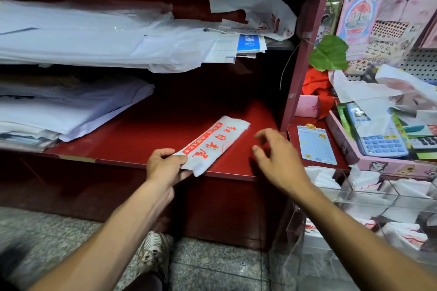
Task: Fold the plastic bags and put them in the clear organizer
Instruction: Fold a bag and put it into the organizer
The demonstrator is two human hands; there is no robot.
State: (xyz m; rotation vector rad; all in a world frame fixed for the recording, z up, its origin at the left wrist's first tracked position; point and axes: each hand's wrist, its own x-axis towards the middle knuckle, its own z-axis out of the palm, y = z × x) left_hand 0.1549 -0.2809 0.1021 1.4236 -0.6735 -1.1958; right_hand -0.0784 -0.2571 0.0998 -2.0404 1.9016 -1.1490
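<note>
My left hand (pixel 165 165) pinches the folded plastic bag (pixel 212 144) by its near end over the red shelf (pixel 132 142), right hand (pixel 276 158) loose/open beside it — thin, light, slippery, floppy, so take hold at folded edges w/ both hands.

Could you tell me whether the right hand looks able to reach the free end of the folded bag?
Probably yes: the right hand hovers open just beside the folded bag, with only bare red shelf between them.

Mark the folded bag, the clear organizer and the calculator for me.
folded bag (pixel 214 142): head view, on its red-printed middle.
clear organizer (pixel 293 243): head view, on its bare front wall.
calculator (pixel 380 143): head view, on its blue keypad.
</note>
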